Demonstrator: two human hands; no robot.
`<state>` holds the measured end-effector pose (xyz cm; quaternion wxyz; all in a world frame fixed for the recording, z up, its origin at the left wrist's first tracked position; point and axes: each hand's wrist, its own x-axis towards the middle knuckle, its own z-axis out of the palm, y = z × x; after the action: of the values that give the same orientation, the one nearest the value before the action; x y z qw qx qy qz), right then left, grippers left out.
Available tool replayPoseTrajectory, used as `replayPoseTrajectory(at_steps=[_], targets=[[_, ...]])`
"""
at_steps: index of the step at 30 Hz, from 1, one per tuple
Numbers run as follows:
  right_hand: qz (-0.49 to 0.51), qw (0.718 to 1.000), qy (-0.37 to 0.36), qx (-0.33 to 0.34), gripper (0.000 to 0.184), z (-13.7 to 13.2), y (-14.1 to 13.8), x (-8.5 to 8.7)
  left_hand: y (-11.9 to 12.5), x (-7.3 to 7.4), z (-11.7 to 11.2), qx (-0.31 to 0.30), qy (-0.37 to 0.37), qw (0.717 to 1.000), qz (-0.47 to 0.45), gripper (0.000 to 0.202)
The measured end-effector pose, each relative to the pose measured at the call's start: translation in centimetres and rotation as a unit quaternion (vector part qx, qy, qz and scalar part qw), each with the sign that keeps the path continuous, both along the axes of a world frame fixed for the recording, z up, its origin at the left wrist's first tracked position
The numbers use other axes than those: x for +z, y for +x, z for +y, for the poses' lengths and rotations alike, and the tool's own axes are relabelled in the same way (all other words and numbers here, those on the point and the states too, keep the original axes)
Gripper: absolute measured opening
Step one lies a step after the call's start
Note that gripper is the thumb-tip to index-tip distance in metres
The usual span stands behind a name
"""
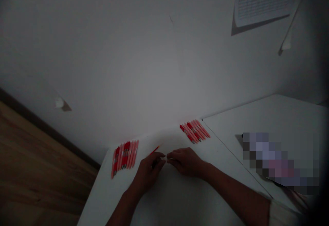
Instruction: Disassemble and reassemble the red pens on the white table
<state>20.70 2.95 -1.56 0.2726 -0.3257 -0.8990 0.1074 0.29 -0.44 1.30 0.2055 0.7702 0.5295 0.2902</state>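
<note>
Here, the left hand (148,171) is curled shut, its fingers (158,161) closed around a slim red pen (154,150), of which only the upper end is shown, slanting out past the knuckles. The right hand (185,162) is drawn in with its fingertips (168,157) bunched, just beside those of the left; whether anything is pinched there cannot be told in the dim light. The pen is judged to be light and stiff, with a smooth barrel that may slip, so it would best be taken around the middle of the barrel, between thumb and fingers. Both hands are held over a white table (164,202). Just left of them, a row of red-and-pink pens (124,158) is laid side by side, and a second row of pens (194,132) is set farther out, near the table's far edge. Beyond, a further white tabletop (269,116) is partly hidden by a pixelated patch (280,157), and a wooden floor (38,164) is seen to the left.
</note>
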Motion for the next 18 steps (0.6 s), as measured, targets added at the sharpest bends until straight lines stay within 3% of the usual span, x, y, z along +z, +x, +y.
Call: replayPoseTrajectory(at_steps=[8, 18], targets=[[-0.013, 1.0, -0.001, -0.006, 0.031, 0.0, 0.03, 0.11, 0.11, 0.45, -0.04, -0.012, -0.01, 1.0, 0.015, 0.029], [-0.008, 1.0, -0.002, 0.0, 0.031, -0.03, -0.02, 0.12, -0.1, -0.1, 0.34, 0.024, -0.028, 0.997, 0.061, 0.043]])
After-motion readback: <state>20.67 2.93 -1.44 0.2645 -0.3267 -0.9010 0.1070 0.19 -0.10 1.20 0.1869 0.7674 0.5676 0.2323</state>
